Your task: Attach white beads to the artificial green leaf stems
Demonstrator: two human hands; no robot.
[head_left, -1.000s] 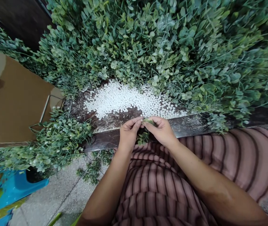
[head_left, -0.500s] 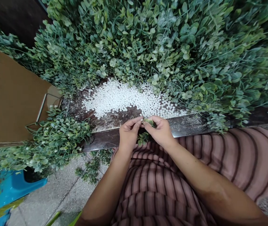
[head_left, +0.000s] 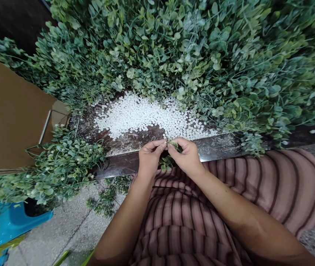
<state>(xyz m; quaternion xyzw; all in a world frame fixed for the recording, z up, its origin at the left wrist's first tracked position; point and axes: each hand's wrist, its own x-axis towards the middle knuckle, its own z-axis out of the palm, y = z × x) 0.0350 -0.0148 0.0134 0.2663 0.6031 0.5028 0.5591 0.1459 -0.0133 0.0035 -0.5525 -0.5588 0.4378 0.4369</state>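
My left hand [head_left: 149, 157] is closed in a pinch, thumb and forefinger together at the tip of a green leafy sprig [head_left: 166, 162]. What sits between those fingertips is too small to make out; a white speck shows beside them. Facing it, my right hand [head_left: 187, 155] pinches the sprig, whose leaves show between and below the two hands. The fingertips of both hands nearly touch, over the front edge of the dark table [head_left: 126, 162]. Just beyond them lies a spread pile of small white beads [head_left: 137, 114].
A thick mass of green artificial foliage [head_left: 157, 48] covers the back and right. At left stands a cardboard box [head_left: 13, 122], with more leafy sprigs [head_left: 71, 155] beside it. A blue plastic stool [head_left: 10, 225] is on the speckled floor [head_left: 74, 218], lower left. Striped cloth [head_left: 179, 221] covers my lap.
Both hands keep their pinch on the sprig with only slight finger movement. The whole view has shifted a little, so things appear slightly farther left.
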